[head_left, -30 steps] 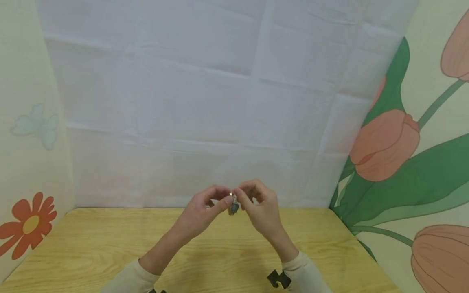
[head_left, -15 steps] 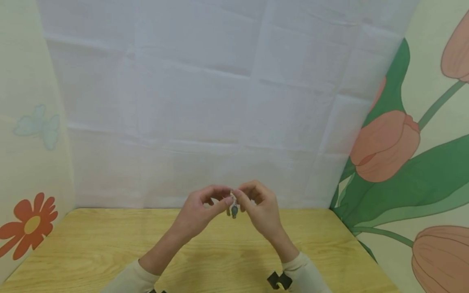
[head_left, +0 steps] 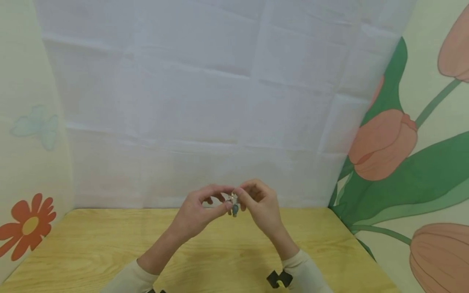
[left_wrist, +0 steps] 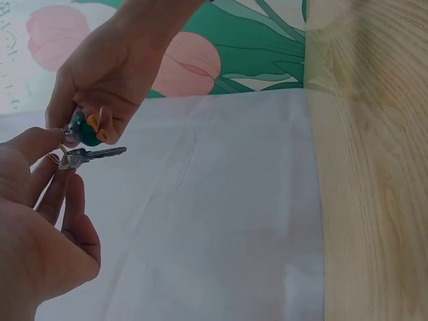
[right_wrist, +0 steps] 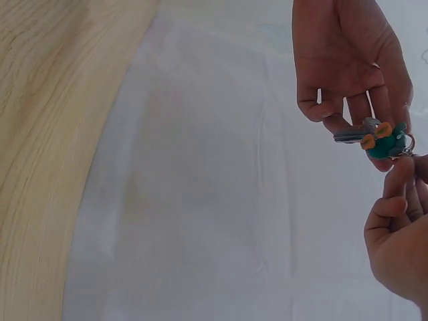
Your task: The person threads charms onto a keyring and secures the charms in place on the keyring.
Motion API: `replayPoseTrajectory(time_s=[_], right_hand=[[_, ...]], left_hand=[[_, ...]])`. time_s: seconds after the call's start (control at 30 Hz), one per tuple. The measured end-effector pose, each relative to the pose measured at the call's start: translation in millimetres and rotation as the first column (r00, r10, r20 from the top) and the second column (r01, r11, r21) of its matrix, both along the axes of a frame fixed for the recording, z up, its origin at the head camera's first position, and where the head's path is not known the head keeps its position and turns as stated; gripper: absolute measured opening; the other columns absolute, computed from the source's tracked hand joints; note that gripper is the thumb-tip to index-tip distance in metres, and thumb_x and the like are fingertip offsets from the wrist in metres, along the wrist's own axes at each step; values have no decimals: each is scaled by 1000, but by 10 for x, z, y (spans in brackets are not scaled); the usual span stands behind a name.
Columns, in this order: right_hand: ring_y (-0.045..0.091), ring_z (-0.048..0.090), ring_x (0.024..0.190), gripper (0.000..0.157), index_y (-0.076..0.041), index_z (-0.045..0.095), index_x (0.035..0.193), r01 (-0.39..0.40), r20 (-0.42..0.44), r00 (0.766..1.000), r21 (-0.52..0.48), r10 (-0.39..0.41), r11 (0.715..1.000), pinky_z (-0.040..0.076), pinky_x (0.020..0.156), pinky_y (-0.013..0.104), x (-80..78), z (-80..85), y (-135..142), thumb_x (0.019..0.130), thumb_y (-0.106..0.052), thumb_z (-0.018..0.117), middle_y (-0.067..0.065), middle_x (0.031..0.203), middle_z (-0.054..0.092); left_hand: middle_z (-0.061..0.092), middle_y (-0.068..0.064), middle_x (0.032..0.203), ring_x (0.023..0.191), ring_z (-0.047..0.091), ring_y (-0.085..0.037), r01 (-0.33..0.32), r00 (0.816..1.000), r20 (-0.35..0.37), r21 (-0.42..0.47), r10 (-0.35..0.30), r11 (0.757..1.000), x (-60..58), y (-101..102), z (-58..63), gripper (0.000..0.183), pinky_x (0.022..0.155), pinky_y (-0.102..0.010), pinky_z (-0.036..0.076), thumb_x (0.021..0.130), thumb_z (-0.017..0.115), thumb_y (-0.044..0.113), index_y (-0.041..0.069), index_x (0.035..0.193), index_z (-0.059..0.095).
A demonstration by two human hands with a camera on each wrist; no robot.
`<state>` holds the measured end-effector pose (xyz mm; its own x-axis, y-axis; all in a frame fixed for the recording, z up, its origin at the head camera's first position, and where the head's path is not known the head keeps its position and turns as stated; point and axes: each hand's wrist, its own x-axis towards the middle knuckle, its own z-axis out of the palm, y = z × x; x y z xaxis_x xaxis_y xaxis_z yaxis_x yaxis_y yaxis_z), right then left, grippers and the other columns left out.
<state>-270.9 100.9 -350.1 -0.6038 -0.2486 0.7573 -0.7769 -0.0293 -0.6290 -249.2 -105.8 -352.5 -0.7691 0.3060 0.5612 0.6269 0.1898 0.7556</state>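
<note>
Both hands meet just above the table's back edge in the head view, around a small key ring with a key and a charm. My left hand (head_left: 196,209) pinches the head of the silver key (left_wrist: 103,154) and the ring between thumb and fingertips. The key's blade points away from those fingers. My right hand (head_left: 263,207) pinches the metal key ring (right_wrist: 410,141) by the charm's end. The charm (right_wrist: 384,146) is a small teal-green figure with orange feet-like parts, dangling between the hands. Fingertips partly hide the ring.
A light wooden table (head_left: 220,252) lies below the hands. Behind it hangs a creased white cloth (head_left: 201,101). Flower-printed panels stand on the left (head_left: 22,162) and on the right (head_left: 432,183). A dark clip-like piece (head_left: 279,279) is at the right sleeve.
My left thumb has moved slightly down, and the gap between it and the index finger has widened, baring more of the ring. The charm has swung slightly. Both arms stay nearly in place.
</note>
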Motion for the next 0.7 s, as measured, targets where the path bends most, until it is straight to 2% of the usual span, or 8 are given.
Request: replayPoseTrajectory(time_s=[0.17, 0.37, 0.53, 0.7], right_hand=[[31, 54, 55, 10, 3, 66, 100, 2, -3, 1000, 0, -2, 1000, 49, 54, 32, 51, 65, -20, 96, 12, 63, 17, 73, 62], [34, 52, 56, 6, 8, 64, 99, 2, -1, 1000, -16, -2, 1000, 49, 55, 31, 176, 162, -44, 96, 13, 62, 19, 73, 61], [39, 53, 56, 1, 8, 63, 98, 13, -31, 999, -12, -13, 1000, 49, 53, 38, 216, 183, -73, 97, 9, 64, 18, 75, 62], [27, 57, 58, 7, 7, 64, 98, 20, -69, 997, 2, -20, 1000, 52, 54, 35, 176, 135, -79, 95, 13, 63, 17, 77, 63]], left_hand=[[65, 15, 125, 104, 61, -13, 10, 1000, 6, -4, -10, 1000, -5, 1, -1, 34, 87, -51, 43, 97, 73, 35, 36, 130, 68], [66, 13, 122, 105, 60, -14, 17, 998, 57, -12, -17, 1000, -9, 19, -19, 41, 87, -47, 44, 98, 71, 38, 29, 137, 64], [68, 11, 116, 105, 59, -15, -21, 995, 95, -17, 22, 1000, -15, 16, -31, 32, 89, -47, 43, 98, 68, 44, 31, 127, 68], [70, 11, 111, 106, 60, -13, -48, 992, 115, -21, 50, 999, -11, 14, -35, 30, 91, -49, 44, 97, 69, 48, 31, 121, 72]])
